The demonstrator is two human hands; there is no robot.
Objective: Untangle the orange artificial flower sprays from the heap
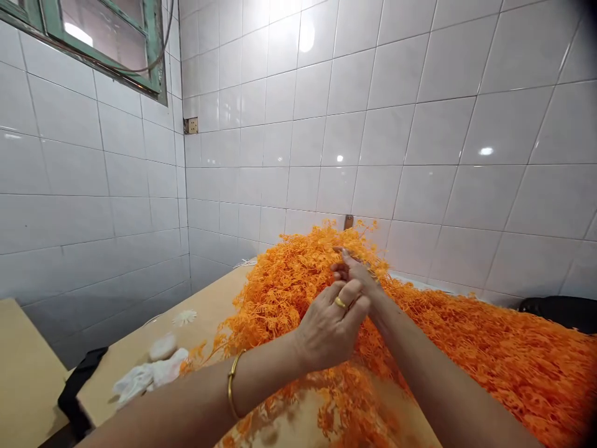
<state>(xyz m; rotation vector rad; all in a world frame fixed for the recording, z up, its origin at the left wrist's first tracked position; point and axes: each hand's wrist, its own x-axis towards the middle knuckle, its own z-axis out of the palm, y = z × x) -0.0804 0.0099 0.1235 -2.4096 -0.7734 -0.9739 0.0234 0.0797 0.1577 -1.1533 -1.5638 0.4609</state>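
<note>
A large heap of orange artificial plant sprigs (pixel 289 274), with thin stems and lacy tips, lies on the tan tabletop (pixel 212 298). My left hand (pixel 333 320), wearing a gold ring and a gold bangle, is closed in front of the heap. Blurred orange sprigs (pixel 349 398) hang below it and seem to be in its grip; their stems are hidden by the fingers. Just beyond, my right hand (pixel 357 274) reaches to the heap's near face, thumb and forefinger stretched out. Part of this hand is covered by the left one.
More orange sprigs (pixel 504 354) spread over the right side. On the left lie a white cloth (pixel 149 376), a pale round object (pixel 163 346) and a white flower-shaped piece (pixel 185 317). Tiled walls (pixel 317 143) close off the back and left; a black item (pixel 559 313) sits far right.
</note>
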